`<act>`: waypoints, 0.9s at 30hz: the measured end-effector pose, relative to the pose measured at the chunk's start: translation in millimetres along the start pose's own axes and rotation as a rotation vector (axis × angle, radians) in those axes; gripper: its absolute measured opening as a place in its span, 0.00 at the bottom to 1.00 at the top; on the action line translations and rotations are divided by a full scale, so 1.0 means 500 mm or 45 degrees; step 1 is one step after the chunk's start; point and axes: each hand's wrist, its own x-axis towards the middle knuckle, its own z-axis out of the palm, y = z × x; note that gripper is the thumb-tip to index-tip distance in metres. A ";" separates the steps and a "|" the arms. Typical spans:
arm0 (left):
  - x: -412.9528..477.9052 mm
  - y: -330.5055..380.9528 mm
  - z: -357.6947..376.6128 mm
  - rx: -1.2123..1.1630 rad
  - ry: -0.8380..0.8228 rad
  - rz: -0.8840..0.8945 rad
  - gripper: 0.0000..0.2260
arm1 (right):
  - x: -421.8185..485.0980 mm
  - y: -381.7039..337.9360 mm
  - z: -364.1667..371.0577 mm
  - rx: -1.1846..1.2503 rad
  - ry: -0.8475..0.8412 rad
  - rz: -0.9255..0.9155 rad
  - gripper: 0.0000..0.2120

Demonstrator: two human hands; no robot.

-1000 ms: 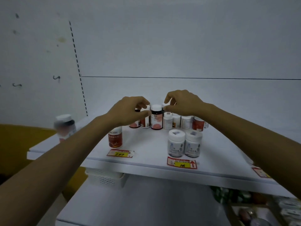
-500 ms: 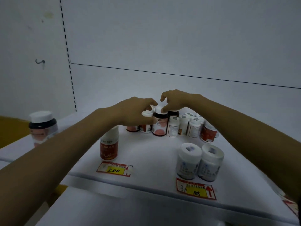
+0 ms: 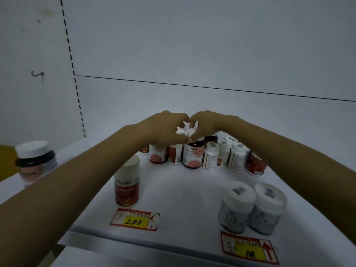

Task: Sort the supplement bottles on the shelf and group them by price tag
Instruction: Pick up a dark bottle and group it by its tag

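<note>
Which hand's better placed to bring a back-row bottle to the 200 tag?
Left, probably. The left hand sits over the leftmost back-row bottles, and the 200 tag lies front-left on that side; the right hand would cross over.

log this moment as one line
left hand: grips small white plastic cap | right hand: pinches white lid of dark pink-labelled bottle

A white back panel (image 3: 192,45) fills the upper part of the view, crossed by a thin dark horizontal seam (image 3: 212,87) that slopes slightly down to the right. At its left edge runs a vertical row of dark slots (image 3: 71,60), meeting the seam's left end. Left of the slots lies a white side wall (image 3: 23,103) bearing a small dark hook (image 3: 36,74), a faint yellowish stain (image 3: 47,12) and a small grey mark (image 3: 39,21). A yellow surface (image 3: 5,160) shows at the far left edge, too cropped to identify.
</note>
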 end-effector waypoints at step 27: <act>-0.124 -0.032 -0.097 -1.385 -0.044 0.111 0.14 | -0.256 -0.222 -0.169 1.000 0.622 0.183 0.15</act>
